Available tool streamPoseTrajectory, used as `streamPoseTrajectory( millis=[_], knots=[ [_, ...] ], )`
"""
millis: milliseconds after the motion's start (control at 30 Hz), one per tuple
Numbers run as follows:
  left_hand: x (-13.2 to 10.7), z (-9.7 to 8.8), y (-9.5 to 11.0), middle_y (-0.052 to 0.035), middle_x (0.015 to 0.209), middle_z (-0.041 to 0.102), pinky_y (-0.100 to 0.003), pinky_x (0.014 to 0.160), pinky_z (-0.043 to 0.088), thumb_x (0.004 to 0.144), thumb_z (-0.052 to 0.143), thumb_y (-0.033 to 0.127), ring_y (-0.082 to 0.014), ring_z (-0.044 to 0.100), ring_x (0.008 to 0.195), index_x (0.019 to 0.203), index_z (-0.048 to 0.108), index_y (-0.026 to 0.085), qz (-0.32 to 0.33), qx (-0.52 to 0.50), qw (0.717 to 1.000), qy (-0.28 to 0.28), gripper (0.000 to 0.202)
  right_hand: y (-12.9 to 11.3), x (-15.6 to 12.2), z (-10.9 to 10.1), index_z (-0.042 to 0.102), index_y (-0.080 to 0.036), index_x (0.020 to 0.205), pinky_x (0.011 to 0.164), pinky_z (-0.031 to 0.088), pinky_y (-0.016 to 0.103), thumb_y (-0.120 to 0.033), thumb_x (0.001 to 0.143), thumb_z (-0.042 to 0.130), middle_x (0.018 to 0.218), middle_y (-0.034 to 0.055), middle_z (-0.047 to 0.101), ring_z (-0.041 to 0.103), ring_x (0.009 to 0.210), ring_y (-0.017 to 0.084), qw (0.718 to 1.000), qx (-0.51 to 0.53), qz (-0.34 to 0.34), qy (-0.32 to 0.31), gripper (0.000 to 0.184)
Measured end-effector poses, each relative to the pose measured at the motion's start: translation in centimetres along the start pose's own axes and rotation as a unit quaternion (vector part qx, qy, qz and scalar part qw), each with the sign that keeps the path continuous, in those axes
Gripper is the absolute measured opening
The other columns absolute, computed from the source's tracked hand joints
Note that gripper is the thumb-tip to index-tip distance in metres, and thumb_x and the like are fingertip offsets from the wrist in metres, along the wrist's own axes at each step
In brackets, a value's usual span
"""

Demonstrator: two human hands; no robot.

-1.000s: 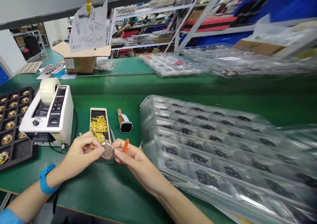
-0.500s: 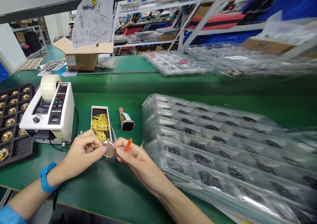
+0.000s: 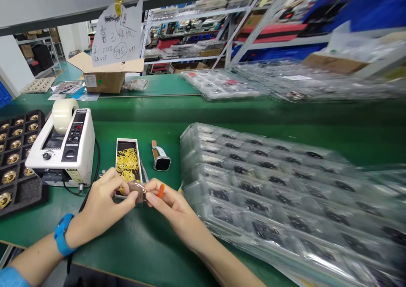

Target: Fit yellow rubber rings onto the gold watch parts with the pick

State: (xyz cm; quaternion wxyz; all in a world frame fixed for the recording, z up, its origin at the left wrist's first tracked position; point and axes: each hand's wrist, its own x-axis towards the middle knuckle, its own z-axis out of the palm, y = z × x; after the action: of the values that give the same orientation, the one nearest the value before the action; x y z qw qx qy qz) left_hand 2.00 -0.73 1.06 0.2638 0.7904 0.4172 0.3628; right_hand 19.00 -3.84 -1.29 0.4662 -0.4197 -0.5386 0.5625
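Both hands meet low at centre-left over the green bench [image 3: 139, 244]. My left hand [image 3: 101, 202], with a blue wristband, pinches the left edge of a round metal watch case [image 3: 137, 190]. My right hand [image 3: 168, 206] grips the case's right edge and also holds a small orange stick tool [image 3: 160, 189] between its fingers. Just behind the hands lies a narrow black tray of yellow rings [image 3: 127, 163]. A metal pair of tweezers [image 3: 144, 170] lies beside that tray.
A white tape dispenser [image 3: 60, 147] with a tape roll stands at left, next to a black foam tray of gold watch cases [image 3: 15, 151]. A watch with a brown strap [image 3: 159, 156] lies behind the hands. Stacked clear blister trays [image 3: 279, 189] fill the right. A cardboard box [image 3: 104, 77] sits far back.
The watch case has tilted flatter between the fingers, and the orange tool now lies lower in my right hand. The hands stay in the same spot.
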Motion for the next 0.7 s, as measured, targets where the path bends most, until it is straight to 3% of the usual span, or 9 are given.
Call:
streamPoseTrajectory(
  millis=[133,267,367,500,700],
  knots=[
    [0.0,-0.4,-0.3,0.0032,0.065,0.043,-0.023,0.049,0.032,0.08,0.058,0.019,-0.0092,0.04,0.053,0.065,0.049,0.019,0.029,0.092,0.994,0.052,0.018,0.3,0.1,-0.1,0.054,-0.021,0.077,0.065,0.036,0.026,-0.061,0.082,0.054,0.07,-0.0013,0.044,0.041,0.066,0.014,1.0,0.005,-0.006,0.026,0.041],
    [0.0,-0.5,-0.5,0.0005,0.07,0.048,-0.023,0.055,0.041,0.083,0.056,0.014,-0.0118,0.05,0.063,0.073,0.055,0.018,0.11,0.066,0.987,0.1,0.012,0.3,0.2,-0.1,0.055,-0.021,0.078,0.064,0.033,0.026,-0.06,0.082,0.056,0.07,-0.0019,0.044,0.039,0.065,0.013,0.999,0.029,0.001,0.024,0.039],
    [0.0,-0.2,-0.7,-0.0066,0.091,0.056,-0.029,0.07,0.05,0.083,0.059,0.014,-0.017,0.059,0.084,0.089,0.065,0.019,0.18,0.029,0.98,0.081,0.01,0.2,0.1,0.1,0.054,-0.02,0.075,0.062,0.031,0.025,-0.059,0.079,0.06,0.068,-0.0025,0.042,0.037,0.064,0.012,0.998,0.065,0.01,0.011,0.039],
    [-0.2,0.4,-1.1,-0.0124,0.119,0.056,-0.043,0.088,0.05,0.082,0.061,0.016,-0.026,0.056,0.111,0.104,0.065,0.024,0.2,-0.001,0.98,0.019,0.024,0.3,-0.1,0.5,0.05,-0.02,0.074,0.058,0.026,0.024,-0.059,0.073,0.067,0.062,-0.0045,0.039,0.032,0.059,0.011,0.985,0.166,0.051,-0.016,0.044],
    [-0.2,0.9,-1.6,-0.0131,0.121,0.059,-0.047,0.096,0.046,0.077,0.062,0.02,-0.0278,0.054,0.116,0.099,0.062,0.022,0.255,-0.007,0.966,0.029,0.022,0.6,0.0,1.2,0.047,-0.018,0.072,0.055,0.023,0.022,-0.055,0.067,0.074,0.062,-0.0055,0.038,0.029,0.055,0.008,0.968,0.237,0.058,-0.06,0.046]
  ],
)
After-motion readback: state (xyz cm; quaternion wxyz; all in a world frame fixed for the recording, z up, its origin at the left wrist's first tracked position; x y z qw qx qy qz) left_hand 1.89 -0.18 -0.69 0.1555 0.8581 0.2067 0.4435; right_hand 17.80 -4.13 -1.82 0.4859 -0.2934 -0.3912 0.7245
